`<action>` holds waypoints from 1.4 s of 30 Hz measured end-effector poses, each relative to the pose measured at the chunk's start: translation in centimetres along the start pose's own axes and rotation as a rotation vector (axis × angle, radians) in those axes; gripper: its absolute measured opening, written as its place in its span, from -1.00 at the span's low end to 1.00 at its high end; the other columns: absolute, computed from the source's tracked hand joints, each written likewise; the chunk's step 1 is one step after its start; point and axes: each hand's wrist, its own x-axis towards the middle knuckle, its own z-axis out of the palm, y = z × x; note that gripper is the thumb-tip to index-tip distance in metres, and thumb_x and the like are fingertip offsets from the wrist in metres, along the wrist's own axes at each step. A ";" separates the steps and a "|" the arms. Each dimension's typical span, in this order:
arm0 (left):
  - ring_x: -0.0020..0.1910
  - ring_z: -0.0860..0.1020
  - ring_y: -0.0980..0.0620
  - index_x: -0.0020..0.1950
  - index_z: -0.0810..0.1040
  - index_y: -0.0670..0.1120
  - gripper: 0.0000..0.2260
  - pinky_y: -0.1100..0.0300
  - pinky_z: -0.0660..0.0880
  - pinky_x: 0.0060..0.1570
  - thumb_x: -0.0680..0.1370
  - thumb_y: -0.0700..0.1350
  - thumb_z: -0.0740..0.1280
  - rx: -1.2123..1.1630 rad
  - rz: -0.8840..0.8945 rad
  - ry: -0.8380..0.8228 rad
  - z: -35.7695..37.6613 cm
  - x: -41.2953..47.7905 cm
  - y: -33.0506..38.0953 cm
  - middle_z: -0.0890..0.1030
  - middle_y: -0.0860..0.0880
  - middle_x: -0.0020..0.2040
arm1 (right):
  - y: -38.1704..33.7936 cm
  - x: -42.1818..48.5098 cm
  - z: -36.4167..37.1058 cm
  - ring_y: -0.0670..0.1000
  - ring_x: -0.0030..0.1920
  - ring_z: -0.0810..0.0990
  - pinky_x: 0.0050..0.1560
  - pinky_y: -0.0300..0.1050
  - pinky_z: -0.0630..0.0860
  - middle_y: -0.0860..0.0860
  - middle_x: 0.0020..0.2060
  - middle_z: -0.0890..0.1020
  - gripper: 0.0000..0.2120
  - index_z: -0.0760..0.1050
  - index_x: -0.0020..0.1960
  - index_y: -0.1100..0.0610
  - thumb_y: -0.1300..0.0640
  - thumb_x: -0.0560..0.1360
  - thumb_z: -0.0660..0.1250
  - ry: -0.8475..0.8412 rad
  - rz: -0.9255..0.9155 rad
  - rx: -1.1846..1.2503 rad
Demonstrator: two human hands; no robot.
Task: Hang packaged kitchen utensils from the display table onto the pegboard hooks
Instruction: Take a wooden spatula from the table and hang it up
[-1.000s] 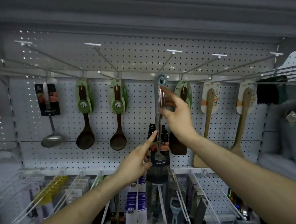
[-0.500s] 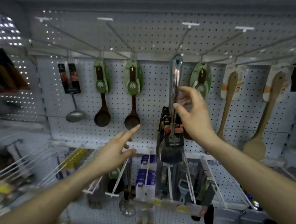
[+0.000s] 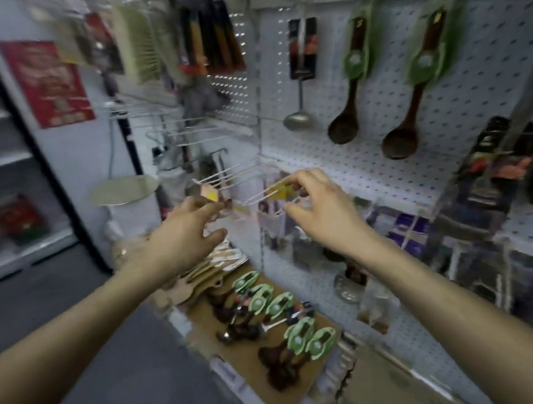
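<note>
1. Now, both arms reach forward; the whole view is smeared by motion, so fine detail is lost.
2. My left hand [image 3: 182, 236] is released, fingers spread and thumb apart, with nothing in it. It hovers above the far end of the worktop [image 3: 235, 361].
3. My right hand [image 3: 320, 217] is also released, fingers loosely curved and thumb apart, with nothing in it. Its fingertips are at a row of white wire hooks [image 3: 225, 176] with yellow tags [image 3: 281, 189]. I cannot tell whether they touch a tag.
4. The two hands are near each other, apart, at about the same height.
5. Packed spoons [image 3: 277, 305], dark brown with green cards, lie on the worktop below and between my arms. They are loosely heaped and some overlap.
6. Pale wooden utensils [image 3: 201, 279] lie at the worktop's far end, under my left wrist.
7. The pegboard [image 3: 366, 163] stands to the right of the worktop, behind my right hand.
8. A ladle [image 3: 299, 120] on a black card hangs high on the pegboard. Beside it, to the right, hang two carded spoons [image 3: 343, 130].
9. Farther right hangs something on a black card [image 3: 491, 186], too blurred for me to name.
10. A red poster [image 3: 48, 81] is on the wall at upper left, and grey floor [image 3: 113, 370] lies under my left arm.
</note>
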 end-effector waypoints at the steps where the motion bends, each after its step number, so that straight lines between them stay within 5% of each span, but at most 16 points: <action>1: 0.37 0.51 -0.19 0.60 0.41 0.16 -0.49 -0.05 0.53 0.21 0.65 0.18 0.36 0.027 -0.041 0.005 -0.3 -1.2 -1.4 0.41 -0.06 0.47 | -1.3 0.4 1.7 0.12 0.33 0.53 0.28 0.16 0.51 0.05 0.31 0.52 -0.63 0.52 0.42 0.05 0.01 0.63 0.39 -0.052 -0.026 -0.026; 14: 0.41 0.42 -0.16 0.55 0.41 0.13 -0.51 -0.05 0.53 -0.01 0.63 0.20 0.32 0.234 -0.346 0.033 -3.5 -8.3 -22.5 0.40 0.01 0.47 | -18.3 7.8 25.0 0.20 0.43 0.39 0.34 0.18 0.49 0.07 0.38 0.37 -0.44 0.36 0.54 0.02 -0.08 0.58 0.35 -0.295 -0.177 -0.224; 23: 0.42 0.44 -0.21 0.57 0.38 0.09 -0.50 -0.13 0.57 0.13 0.65 0.18 0.30 0.286 -0.483 0.016 -4.1 -9.6 -35.5 0.38 -0.04 0.54 | -26.7 13.9 36.6 0.19 0.35 0.45 0.26 0.19 0.48 0.08 0.35 0.43 -0.49 0.38 0.50 0.03 -0.06 0.58 0.32 -0.319 -0.280 -0.336; 42: 0.43 0.43 -0.19 0.62 0.33 0.08 -0.45 -0.14 0.61 0.05 0.64 0.13 0.31 0.330 -0.698 -0.067 0.2 4.2 -57.1 0.34 -0.05 0.56 | -28.8 33.1 57.6 0.20 0.33 0.48 0.17 0.18 0.55 0.09 0.37 0.42 -0.46 0.33 0.49 0.04 0.02 0.54 0.34 -0.482 -0.326 -0.284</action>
